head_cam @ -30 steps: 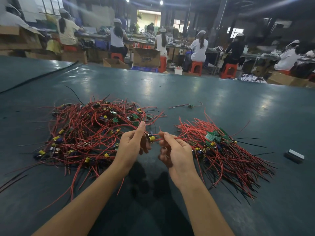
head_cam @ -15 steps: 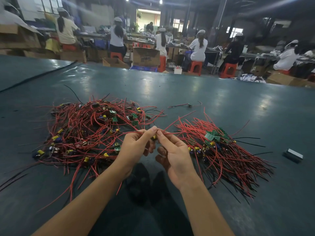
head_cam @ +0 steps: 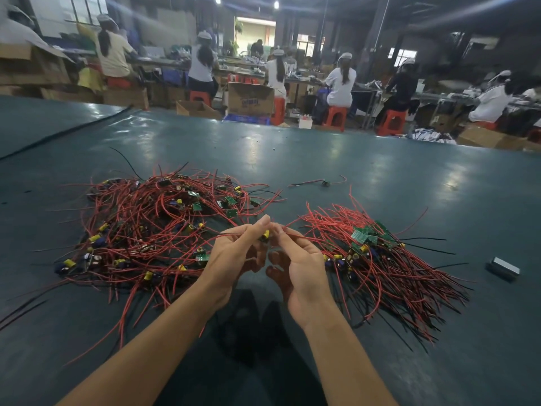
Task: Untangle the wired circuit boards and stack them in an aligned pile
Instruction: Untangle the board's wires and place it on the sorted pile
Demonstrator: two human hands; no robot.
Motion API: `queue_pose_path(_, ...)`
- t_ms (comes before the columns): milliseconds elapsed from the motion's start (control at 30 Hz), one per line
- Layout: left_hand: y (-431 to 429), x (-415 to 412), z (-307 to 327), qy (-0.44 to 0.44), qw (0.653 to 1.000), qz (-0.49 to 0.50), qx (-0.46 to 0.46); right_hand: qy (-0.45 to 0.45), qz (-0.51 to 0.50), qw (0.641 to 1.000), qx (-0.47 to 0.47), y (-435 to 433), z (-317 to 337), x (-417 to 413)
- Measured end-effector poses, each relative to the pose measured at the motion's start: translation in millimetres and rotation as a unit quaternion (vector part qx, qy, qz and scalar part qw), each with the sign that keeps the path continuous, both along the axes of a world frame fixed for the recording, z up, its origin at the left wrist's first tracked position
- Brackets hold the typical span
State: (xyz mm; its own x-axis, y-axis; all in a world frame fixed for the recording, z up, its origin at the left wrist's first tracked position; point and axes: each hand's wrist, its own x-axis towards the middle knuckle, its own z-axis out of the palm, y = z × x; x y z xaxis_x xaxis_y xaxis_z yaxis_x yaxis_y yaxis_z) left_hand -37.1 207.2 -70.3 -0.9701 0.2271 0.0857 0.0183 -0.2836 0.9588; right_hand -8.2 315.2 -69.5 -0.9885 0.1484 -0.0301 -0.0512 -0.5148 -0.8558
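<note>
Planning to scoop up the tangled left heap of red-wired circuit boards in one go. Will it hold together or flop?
The tangled heap of red-wired circuit boards would probably lift as one clump, its wires looping through each other. Free ends likely droop and snag. Seems light: small boards, thin wires.

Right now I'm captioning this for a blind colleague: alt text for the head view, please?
The left hand and right hand together pinch one wired circuit board with a yellow capacitor over a dark green table. A tangled heap of red-wired boards lies to their left, a neater pile to their right; seated workers fill the background.
</note>
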Motion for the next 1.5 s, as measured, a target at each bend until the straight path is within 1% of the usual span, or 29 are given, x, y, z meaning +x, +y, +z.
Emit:
queue_pose_path(33, -0.4, 0.9, 1.9, -0.004, 1.000, -0.011, -0.005, 0.007, 0.018, 1.000, -0.008, 0.6, 1.3, 0.8)
queue_pose_path(100, -0.9, 1.3, 4.5, 0.006, 0.999, 0.006, -0.047, 0.017, 0.039, 0.999, -0.015, 1.5, 2.6, 2.2)
queue_pose_path(167, 0.0, 3.0, 5.4, 0.045, 0.995, 0.022, -0.088, 0.014, 0.036, 0.999, 0.009, 1.4, 2.9, 3.1)
queue_pose_path(200, 1.0, 3.7, 5.4, 0.059, 0.993, 0.026, -0.094, 0.008, 0.023, 0.999, 0.028, 1.1, 2.4, 3.0)
queue_pose_path(300, 3.4, 4.0, 5.1, 0.079, 0.991, 0.043, -0.094, -0.010, -0.024, 0.996, 0.082, -3.8, -0.7, 1.7)
queue_pose_path(367, 4.5, 2.7, 3.2, 0.082, 0.992, 0.051, -0.085, -0.026, -0.048, 0.994, 0.096, -8.6, -1.7, 1.2)
queue_pose_path(500, 6.1, 1.9, -0.9, 0.109, 0.988, 0.061, -0.088, -0.040, -0.092, 0.990, 0.098, -13.0, -3.6, -1.6)
queue_pose_path(600, 8.5, 0.3, -4.4, 0.118, 0.986, 0.087, -0.075, -0.055, -0.107, 0.988, 0.101, -14.8, -3.1, -1.7)
queue_pose_path(700, 9.8, -1.0, -7.6, 0.125, 0.984, 0.095, -0.085, -0.064, -0.117, 0.985, 0.107, -16.1, -2.1, -0.9)
queue_pose_path(833, 12.2, 2.3, -6.8, 0.139, 0.984, 0.083, -0.072, -0.055, -0.132, 0.987, 0.075, -17.2, 0.0, -0.9)
queue_pose_path(1000, 13.0, 4.7, -2.4, 0.159, 0.981, 0.075, -0.078, -0.027, -0.159, 0.983, 0.088, -16.2, -0.2, -2.1)
queue_pose_path(1100, 12.1, 5.0, -0.3, 0.141, 0.984, 0.073, -0.079, -0.025, -0.177, 0.980, 0.086, -12.8, 0.5, -2.9)
queue_pose_path(1300, 7.6, 1.5, 1.0, 0.069, 0.990, 0.110, -0.046, -0.071, -0.226, 0.969, 0.073, 6.5, -1.2, -9.5)
queue_pose_path(1500, 6.4, 1.2, 1.9, 0.030, 0.991, 0.122, -0.035, -0.095, -0.263, 0.960, 0.023, 21.4, 2.6, -13.1)
